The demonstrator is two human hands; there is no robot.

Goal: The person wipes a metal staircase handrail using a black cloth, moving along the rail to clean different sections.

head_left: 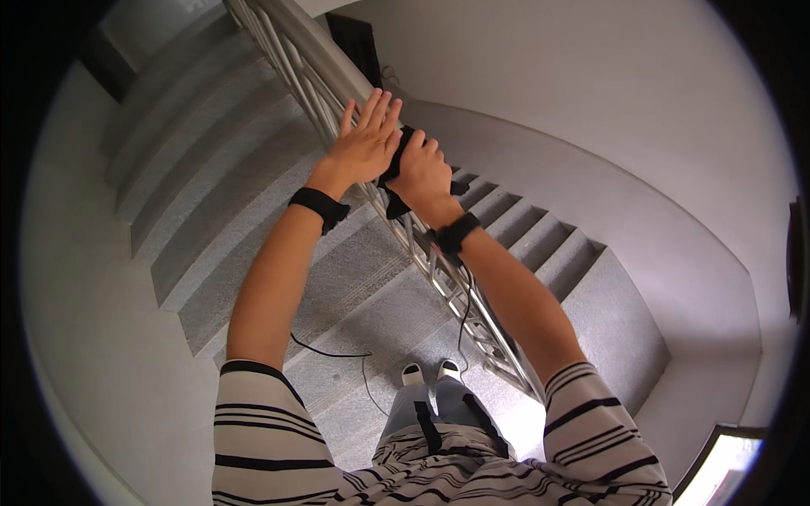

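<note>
My left hand [366, 144] lies flat on or just over the metal handrail [332, 55], its fingers spread and pointing up the rail. It holds nothing. Just right of it, my right hand [423, 172] grips a bunched black cloth [396, 166] against the same handrail. Part of the cloth is hidden beneath the fingers, and loose ends hang out on both sides. A black band [320, 205] circles my left wrist, and another black band [457, 234] is on the right one.
Curved grey stone steps [253, 190] rise on the left of the metal railing [443, 278]. Beyond it, another flight [538, 237] runs along a curved low wall [633, 202]. Thin black cables [329, 353] hang near my legs. My slippers [412, 373] stand on a step.
</note>
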